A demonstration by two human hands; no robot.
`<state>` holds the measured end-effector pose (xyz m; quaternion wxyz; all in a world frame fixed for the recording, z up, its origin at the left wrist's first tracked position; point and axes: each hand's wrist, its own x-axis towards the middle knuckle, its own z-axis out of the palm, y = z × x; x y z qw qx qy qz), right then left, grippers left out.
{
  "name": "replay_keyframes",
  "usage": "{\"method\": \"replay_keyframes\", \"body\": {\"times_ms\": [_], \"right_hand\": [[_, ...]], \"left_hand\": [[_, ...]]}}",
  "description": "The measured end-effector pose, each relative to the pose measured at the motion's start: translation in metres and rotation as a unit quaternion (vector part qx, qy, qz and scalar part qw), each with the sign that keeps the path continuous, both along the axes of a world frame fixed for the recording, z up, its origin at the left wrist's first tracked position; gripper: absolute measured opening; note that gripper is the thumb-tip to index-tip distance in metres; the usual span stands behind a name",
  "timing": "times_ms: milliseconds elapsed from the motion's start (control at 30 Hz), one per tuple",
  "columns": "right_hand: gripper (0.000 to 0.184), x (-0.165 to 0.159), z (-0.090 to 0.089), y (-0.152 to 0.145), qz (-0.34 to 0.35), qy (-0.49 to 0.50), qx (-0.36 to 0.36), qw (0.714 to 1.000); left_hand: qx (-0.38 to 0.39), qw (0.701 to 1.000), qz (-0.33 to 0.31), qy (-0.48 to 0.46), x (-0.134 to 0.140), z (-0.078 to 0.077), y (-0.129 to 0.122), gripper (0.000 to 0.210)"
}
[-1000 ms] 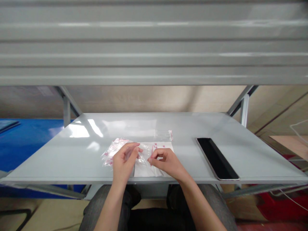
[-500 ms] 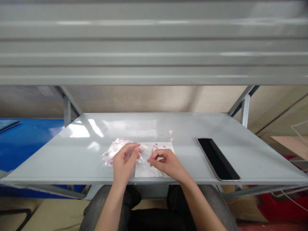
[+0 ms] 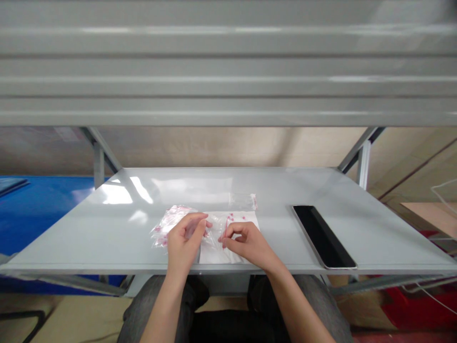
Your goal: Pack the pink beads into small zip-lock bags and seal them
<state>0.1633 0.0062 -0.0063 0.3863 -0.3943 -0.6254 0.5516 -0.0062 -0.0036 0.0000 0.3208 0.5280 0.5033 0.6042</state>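
Observation:
Between my hands is a clear zip bag (image 3: 214,233) with a red strip along its right edge. My left hand (image 3: 185,234) pinches the bag's left part between thumb and fingers. At the red strip, my right hand (image 3: 244,240) is closed, thumb against forefinger. Under the bag lies a white sheet (image 3: 228,257), with several small pink-red pieces (image 3: 231,217) near its far edge. A pile of clear bags (image 3: 170,220) with red marks sits left of the sheet, partly behind my left hand. Another clear bag (image 3: 243,201) lies flat just beyond the sheet.
A black tablet (image 3: 323,236) lies on the grey table (image 3: 278,190) to the right. A ribbed grey panel (image 3: 228,71) spans overhead, with metal braces (image 3: 363,162) at both sides. A blue surface (image 3: 46,205) is at the left.

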Motion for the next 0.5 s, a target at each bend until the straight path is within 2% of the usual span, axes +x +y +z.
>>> {"method": "replay_keyframes", "body": {"times_ms": [300,500], "right_hand": [[0.013,0.0029,-0.0017,0.0032,0.002,0.011,-0.004,1.000],[0.013,0.0024,-0.0007,0.0014,0.002,0.008,0.002,1.000]], "left_hand": [[-0.028,1.000,-0.001,0.007,-0.0026,-0.0062,-0.0006,0.017],[-0.020,0.999,0.010,0.027,-0.0029,-0.0058,-0.0002,0.015]]}}
